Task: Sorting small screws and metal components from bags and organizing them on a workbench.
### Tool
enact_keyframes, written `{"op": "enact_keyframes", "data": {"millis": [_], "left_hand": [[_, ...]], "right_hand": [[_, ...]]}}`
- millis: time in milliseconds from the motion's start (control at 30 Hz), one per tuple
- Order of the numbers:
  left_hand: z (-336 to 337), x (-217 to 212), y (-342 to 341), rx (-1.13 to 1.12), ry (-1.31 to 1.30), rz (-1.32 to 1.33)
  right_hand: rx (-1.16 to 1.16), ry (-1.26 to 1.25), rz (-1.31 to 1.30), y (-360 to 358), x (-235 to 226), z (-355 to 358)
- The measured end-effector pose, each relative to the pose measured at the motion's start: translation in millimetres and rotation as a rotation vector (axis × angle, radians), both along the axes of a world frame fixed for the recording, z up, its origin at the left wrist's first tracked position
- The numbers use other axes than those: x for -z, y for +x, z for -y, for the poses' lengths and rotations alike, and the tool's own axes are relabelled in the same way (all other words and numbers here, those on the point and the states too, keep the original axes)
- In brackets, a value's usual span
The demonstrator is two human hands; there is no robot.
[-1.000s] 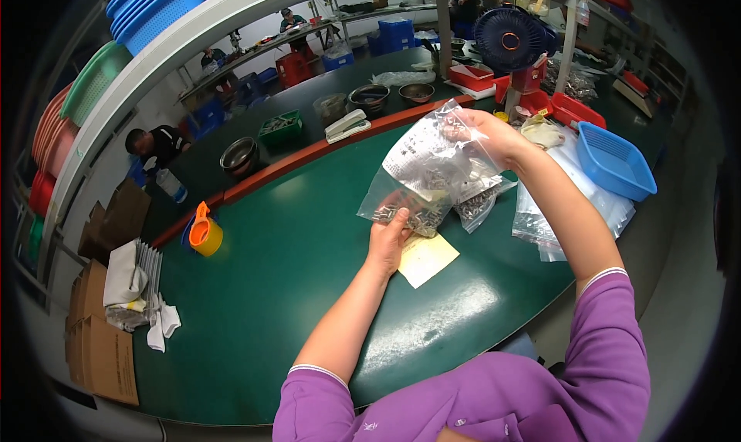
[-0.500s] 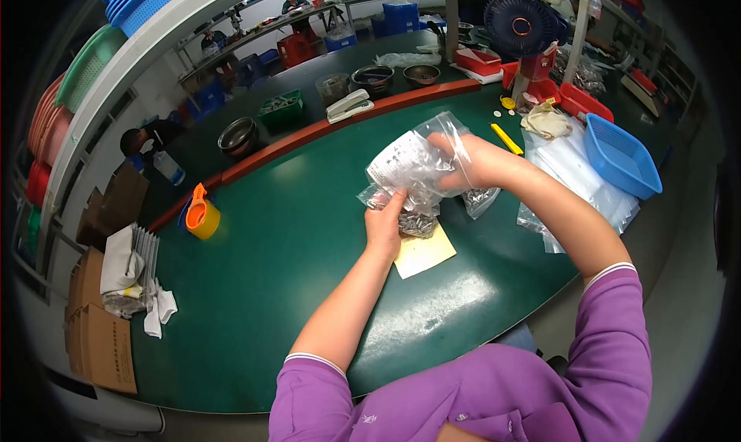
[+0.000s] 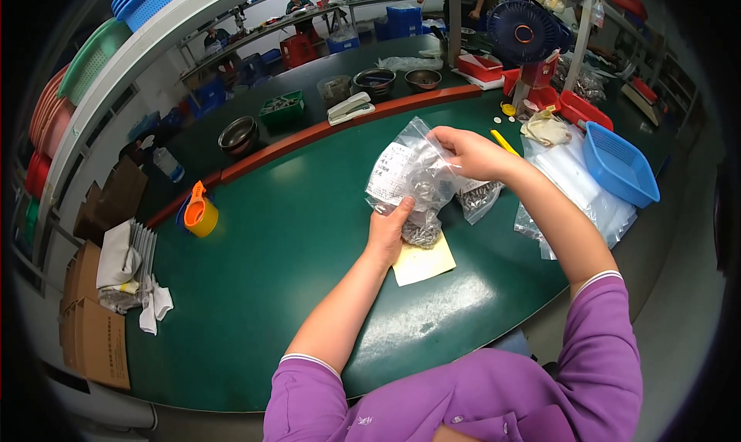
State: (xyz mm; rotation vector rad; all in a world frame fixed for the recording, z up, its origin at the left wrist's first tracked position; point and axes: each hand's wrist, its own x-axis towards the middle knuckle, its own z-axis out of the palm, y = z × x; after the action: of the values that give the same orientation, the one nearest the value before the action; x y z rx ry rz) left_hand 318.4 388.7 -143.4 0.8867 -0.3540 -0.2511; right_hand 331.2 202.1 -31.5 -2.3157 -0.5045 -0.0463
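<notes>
Both my hands hold a clear plastic bag with small metal parts at its bottom and a white paper slip inside. My left hand grips the bag's lower end from below. At the top edge, my right hand pinches the bag. The bag hangs just above the green table. A pale yellow card lies on the table under the bag. A second clear bag of metal parts rests to the right of it.
A stack of clear bags and a blue basket lie at the right. An orange and yellow cup stands at the left, papers and a rag beyond it. Bowls, a stapler and red trays line the far edge.
The bag has come down and closer to the table, and my right hand has lowered with it. My left hand still holds the bag's lower end.
</notes>
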Motion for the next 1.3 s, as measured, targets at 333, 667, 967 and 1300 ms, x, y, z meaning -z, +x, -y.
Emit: {"op": "enact_keyframes", "data": {"millis": [333, 667, 967, 1300], "left_hand": [[-9.5, 3.5, 12.1, -0.103, -0.106, -0.143], [-7.1, -1.8, 6.8, -0.091, -0.117, -0.111], [-10.7, 0.8, 7.5, -0.028, -0.150, -0.162], [-9.8, -3.6, 6.4, -0.014, -0.130, -0.196]], "right_hand": [[0.164, 0.050, 0.160, -21.0, -22.5, -6.2], [-0.013, 0.801, -0.262, -11.8, -16.7, 3.4], [-0.082, 0.940, -0.282, -10.2, -11.2, -4.1], [0.230, 0.500, -0.040, -4.3, 0.1, -6.1]]}}
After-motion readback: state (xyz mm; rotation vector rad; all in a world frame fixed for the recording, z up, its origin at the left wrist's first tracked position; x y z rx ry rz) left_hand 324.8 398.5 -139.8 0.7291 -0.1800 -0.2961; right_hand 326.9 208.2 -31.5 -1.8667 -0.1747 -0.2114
